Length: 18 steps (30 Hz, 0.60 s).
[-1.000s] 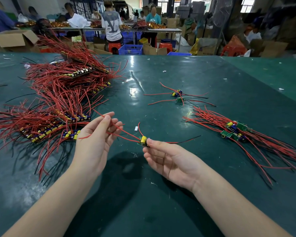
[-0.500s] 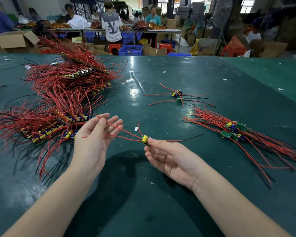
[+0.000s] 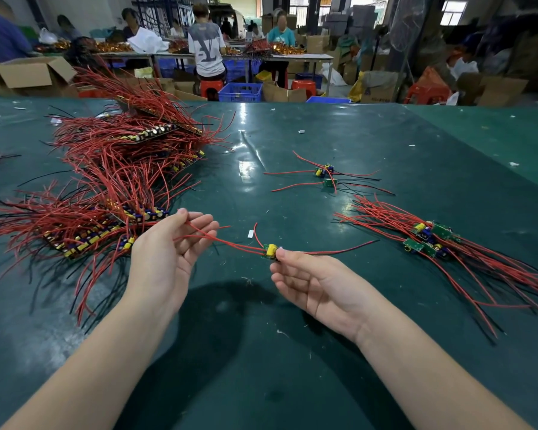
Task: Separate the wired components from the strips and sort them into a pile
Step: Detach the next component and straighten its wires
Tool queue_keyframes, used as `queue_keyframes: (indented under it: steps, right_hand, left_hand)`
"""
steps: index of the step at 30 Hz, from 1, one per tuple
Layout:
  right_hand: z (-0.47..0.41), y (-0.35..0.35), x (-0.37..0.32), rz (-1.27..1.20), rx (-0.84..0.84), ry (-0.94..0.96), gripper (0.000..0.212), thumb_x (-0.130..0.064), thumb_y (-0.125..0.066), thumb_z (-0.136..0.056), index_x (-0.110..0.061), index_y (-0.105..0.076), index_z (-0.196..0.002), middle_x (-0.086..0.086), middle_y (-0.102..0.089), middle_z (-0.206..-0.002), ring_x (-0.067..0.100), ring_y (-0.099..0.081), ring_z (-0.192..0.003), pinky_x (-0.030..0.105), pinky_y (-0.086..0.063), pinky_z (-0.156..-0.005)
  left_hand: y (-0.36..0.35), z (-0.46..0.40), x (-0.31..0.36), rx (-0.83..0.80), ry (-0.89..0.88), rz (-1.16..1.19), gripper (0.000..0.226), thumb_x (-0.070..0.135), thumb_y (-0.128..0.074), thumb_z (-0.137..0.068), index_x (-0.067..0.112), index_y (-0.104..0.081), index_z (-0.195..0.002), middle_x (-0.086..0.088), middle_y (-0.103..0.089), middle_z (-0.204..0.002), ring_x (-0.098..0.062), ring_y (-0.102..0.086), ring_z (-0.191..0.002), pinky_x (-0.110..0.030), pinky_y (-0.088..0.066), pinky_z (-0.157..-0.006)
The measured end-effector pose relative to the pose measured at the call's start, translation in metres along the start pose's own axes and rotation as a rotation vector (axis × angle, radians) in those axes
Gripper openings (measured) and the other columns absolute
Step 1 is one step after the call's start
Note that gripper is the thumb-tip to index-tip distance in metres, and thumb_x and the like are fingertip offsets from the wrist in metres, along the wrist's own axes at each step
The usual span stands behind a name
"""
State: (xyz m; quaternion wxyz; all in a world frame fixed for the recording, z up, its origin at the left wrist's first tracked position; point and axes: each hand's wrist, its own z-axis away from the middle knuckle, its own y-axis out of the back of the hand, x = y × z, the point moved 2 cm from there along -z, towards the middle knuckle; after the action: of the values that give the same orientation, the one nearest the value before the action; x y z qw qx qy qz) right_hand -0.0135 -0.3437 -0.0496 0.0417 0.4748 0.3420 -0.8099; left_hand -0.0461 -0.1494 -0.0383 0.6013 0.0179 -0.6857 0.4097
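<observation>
Two hands over a dark green counter (image 3: 292, 352), glossy sheet surface with glare streaks, scuffs and small white scraps. Right hand (image 3: 317, 283) pinches one wired component (image 3: 271, 251) at its fingertips: small green board, yellow cylindrical capacitor, thin red leads running left plus a dark lead trailing right. Left hand (image 3: 168, 259) is palm-up, fingers loosely extended and apart, the red leads (image 3: 218, 238) draped across its fingertips; not gripping them as far as can be seen. The component sits held above the counter, between the two hands, near centre.

Left: big tangled heap of strips (image 3: 112, 187), long narrow boards lined with yellow and blue parts, bristling with stiff red and some black wires; strip count can't be told. Right: sorted pile (image 3: 429, 240) of separated components, green boards visible, wires fanned toward the right; several, exact count unclear. Further back, a small cluster (image 3: 325, 175) of about three loose components.

Room: workshop, other people at far tables (image 3: 246, 57), cardboard boxes (image 3: 35, 74), blue crate (image 3: 240, 92), red stools (image 3: 211, 85).
</observation>
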Motion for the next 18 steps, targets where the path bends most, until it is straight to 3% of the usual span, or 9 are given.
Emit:
queue_keyframes:
  steps: [5, 10, 13, 18]
  right_hand:
    - [0.0, -0.001, 0.0, -0.029, 0.009, -0.014, 0.018, -0.021, -0.079, -0.06, -0.01, -0.079, -0.075, 0.007, -0.072, -0.078, 0.012, -0.069, -0.065, 0.019, -0.055, -0.057]
    - [-0.001, 0.001, -0.002, -0.205, 0.068, -0.038, 0.016, -0.016, -0.078, -0.06, -0.009, -0.079, -0.074, 0.008, -0.072, -0.078, 0.013, -0.069, -0.062, 0.02, -0.055, -0.053]
    - [-0.001, 0.001, -0.003, -0.246, 0.085, -0.039, 0.016, -0.015, -0.077, -0.061, -0.009, -0.079, -0.076, 0.007, -0.072, -0.078, 0.012, -0.069, -0.062, 0.019, -0.055, -0.052]
    - [-0.002, 0.001, -0.004, -0.229, 0.091, -0.037, 0.015, -0.016, -0.077, -0.062, -0.009, -0.079, -0.075, 0.007, -0.073, -0.078, 0.012, -0.069, -0.062, 0.019, -0.055, -0.053]
  left_hand:
    - [-0.004, 0.002, -0.002, -0.056, 0.011, 0.029, 0.025, 0.024, -0.047, -0.1, 0.007, -0.064, -0.095, -0.003, -0.074, -0.082, -0.016, -0.073, -0.08, -0.021, -0.057, -0.066]
    - [-0.012, 0.007, -0.006, -0.173, 0.241, 0.152, 0.046, 0.043, -0.057, -0.087, 0.006, -0.059, -0.114, -0.01, -0.073, -0.105, -0.022, -0.071, -0.096, -0.028, -0.059, -0.074]
    - [-0.015, 0.009, -0.007, -0.24, 0.338, 0.218, 0.058, 0.038, -0.063, -0.077, 0.003, -0.056, -0.122, -0.013, -0.07, -0.112, -0.023, -0.07, -0.1, -0.03, -0.059, -0.074]
    - [-0.014, 0.007, -0.01, -0.333, 0.305, 0.162, 0.041, 0.018, -0.059, -0.079, 0.006, -0.061, -0.118, -0.013, -0.07, -0.113, -0.021, -0.07, -0.101, -0.026, -0.058, -0.075]
